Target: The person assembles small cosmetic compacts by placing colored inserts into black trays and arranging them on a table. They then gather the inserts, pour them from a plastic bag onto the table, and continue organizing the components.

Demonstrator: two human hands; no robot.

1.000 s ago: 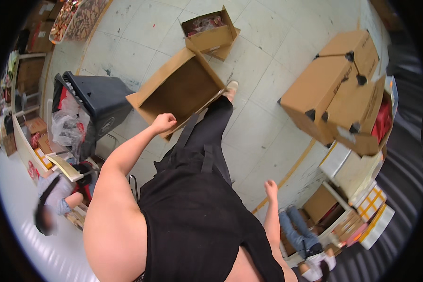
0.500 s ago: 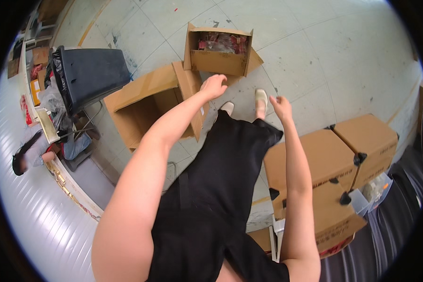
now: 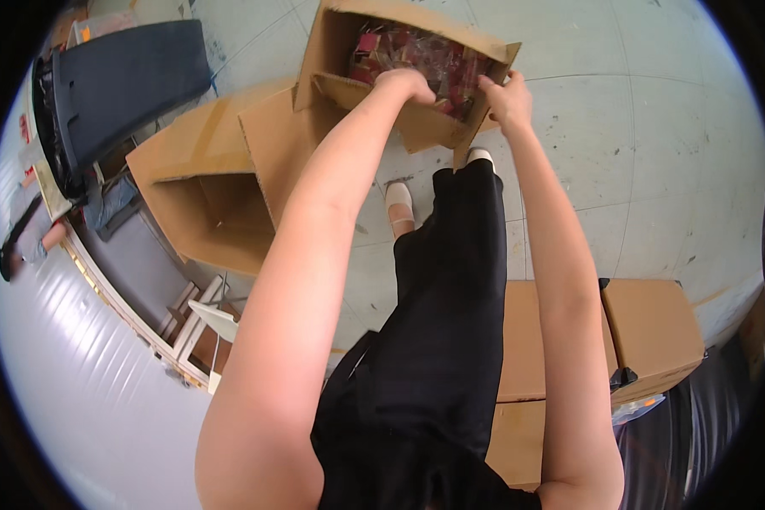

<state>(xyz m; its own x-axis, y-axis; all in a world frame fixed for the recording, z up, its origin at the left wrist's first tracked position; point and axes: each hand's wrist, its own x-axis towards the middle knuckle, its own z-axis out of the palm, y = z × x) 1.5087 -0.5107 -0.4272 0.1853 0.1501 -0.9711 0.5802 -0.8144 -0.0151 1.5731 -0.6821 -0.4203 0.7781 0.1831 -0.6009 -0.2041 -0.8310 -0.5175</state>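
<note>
An open cardboard box (image 3: 438, 138) stands tilted on the floor at the top centre. Inside lie several red packages (image 3: 463, 72) under clear plastic. My left hand (image 3: 406, 83) reaches over the near flap into the box, its fingers bent down by the packages. Its fingertips are partly hidden, so what it holds cannot be made out. At the box's right wall, my right hand (image 3: 510, 100) is closed on the cardboard edge, thumb on the inner side. A second, larger cardboard box (image 3: 195, 140) lies on its side to the left, its open end toward me.
A dark grey bin (image 3: 136, 89) with a black liner stands at the upper left. Closed cartons (image 3: 654, 331) sit at the lower right near black sheeting (image 3: 714, 416). Another person (image 3: 34, 229) is at the far left edge. My shoes (image 3: 398, 202) are just below the box.
Both hands have moved forward to the box with red packages, the left reaching in and the right closing on its wall. My view and feet have shifted closer, and the box looks more tilted.
</note>
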